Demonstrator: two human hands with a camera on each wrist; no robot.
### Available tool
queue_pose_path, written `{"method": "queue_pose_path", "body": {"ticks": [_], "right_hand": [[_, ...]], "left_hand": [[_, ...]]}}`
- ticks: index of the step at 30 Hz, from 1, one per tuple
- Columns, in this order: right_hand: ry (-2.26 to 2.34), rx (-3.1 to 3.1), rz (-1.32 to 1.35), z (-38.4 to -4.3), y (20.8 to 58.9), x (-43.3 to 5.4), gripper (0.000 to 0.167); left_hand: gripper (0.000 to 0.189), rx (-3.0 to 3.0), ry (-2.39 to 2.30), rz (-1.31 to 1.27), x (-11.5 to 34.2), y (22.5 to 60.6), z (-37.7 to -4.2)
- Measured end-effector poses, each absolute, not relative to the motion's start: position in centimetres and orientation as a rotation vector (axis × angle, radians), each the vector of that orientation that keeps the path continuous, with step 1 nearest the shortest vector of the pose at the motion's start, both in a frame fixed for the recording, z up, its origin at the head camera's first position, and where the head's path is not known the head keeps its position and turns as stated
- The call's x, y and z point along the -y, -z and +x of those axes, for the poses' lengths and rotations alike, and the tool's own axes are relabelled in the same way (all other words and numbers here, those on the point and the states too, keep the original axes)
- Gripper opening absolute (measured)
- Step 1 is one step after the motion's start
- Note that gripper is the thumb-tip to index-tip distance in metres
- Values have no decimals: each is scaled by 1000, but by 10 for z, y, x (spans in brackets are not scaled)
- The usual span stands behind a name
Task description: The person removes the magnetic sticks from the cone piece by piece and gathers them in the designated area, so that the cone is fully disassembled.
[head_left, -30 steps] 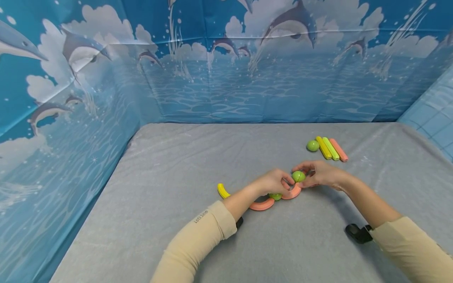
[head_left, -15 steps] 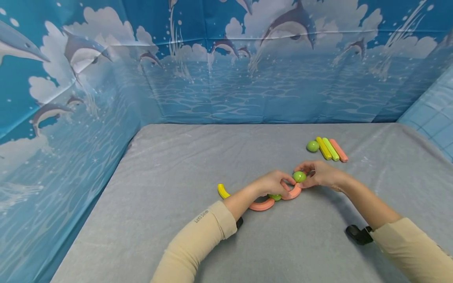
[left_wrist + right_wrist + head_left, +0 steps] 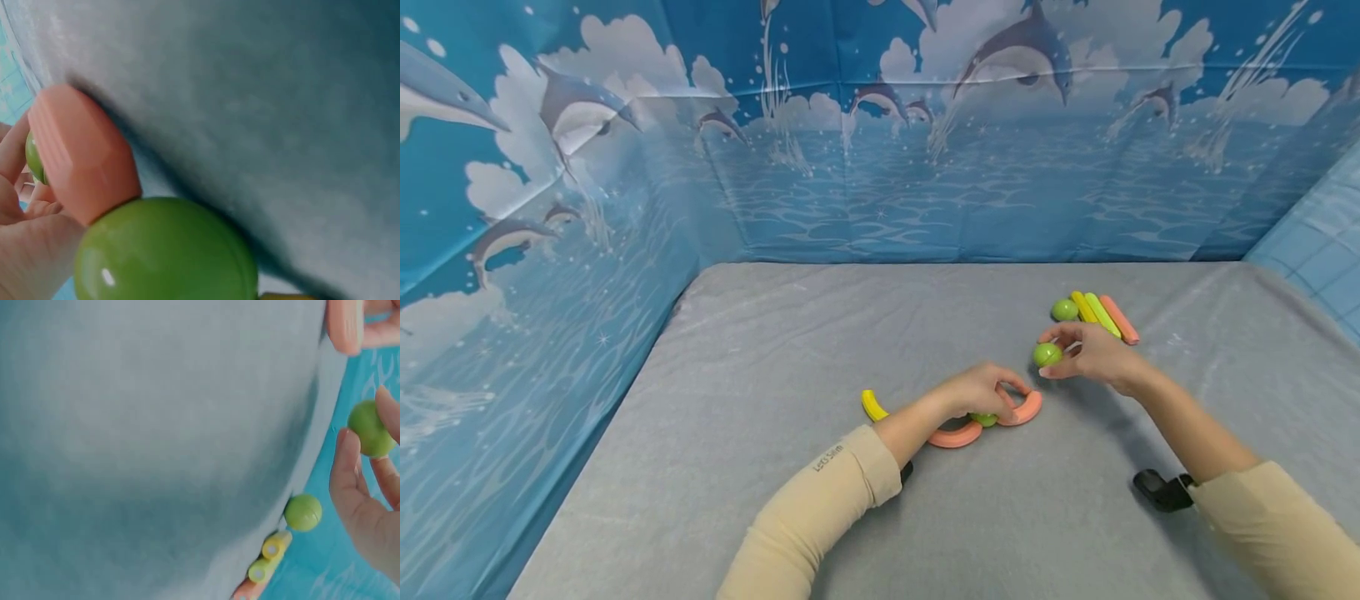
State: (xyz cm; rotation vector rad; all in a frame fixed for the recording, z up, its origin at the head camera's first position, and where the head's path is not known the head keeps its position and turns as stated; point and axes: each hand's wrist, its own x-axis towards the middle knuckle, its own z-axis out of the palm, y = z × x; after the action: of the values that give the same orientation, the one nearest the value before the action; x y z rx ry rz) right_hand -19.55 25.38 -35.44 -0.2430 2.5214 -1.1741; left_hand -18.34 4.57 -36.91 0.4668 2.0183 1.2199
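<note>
My left hand [image 3: 981, 389] grips a curved salmon-pink piece [image 3: 1028, 408] lying on the grey cloth. Against that piece's near end sits a green ball [image 3: 983, 419], large in the left wrist view. A second salmon arc [image 3: 953, 436] adjoins this ball, and a yellow curved piece [image 3: 872, 406] shows further left, partly behind my forearm. Between the thumb and fingers of my right hand [image 3: 1097, 357] is another green ball [image 3: 1047, 356], apart from the salmon piece's free end. The right wrist view also shows this held ball [image 3: 370, 428].
Behind my right hand, a loose green ball [image 3: 1064, 310] lies beside a yellow stick [image 3: 1084, 307], a lime stick [image 3: 1102, 315] and a salmon stick [image 3: 1119, 320]. A dolphin-printed curtain [image 3: 895, 192] stands along the table's back and left.
My right hand has moved back and slightly right with its green ball, away from the salmon piece's end. My left hand stays nearly still on that piece.
</note>
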Motion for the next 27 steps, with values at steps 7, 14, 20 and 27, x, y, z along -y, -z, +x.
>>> {"method": "queue_pose_path", "body": {"ticks": [7,14,20,27], "right_hand": [[1055,-2694,-155,-206,349,-263,54],[924,-2837,-144,-213,354,-273,53],[890,-2921,-50,-219,359,-279,52],[882,-2972,19,-224,365,-282,50]], "left_hand": [[40,-2008,-1226,463,-45,368,-184],[41,-1985,-1246,463,-44,370,-183],[42,-1980,-1255,462,-44,370,-183],[44,-1973,-1254,481,-42,369,-183]]}}
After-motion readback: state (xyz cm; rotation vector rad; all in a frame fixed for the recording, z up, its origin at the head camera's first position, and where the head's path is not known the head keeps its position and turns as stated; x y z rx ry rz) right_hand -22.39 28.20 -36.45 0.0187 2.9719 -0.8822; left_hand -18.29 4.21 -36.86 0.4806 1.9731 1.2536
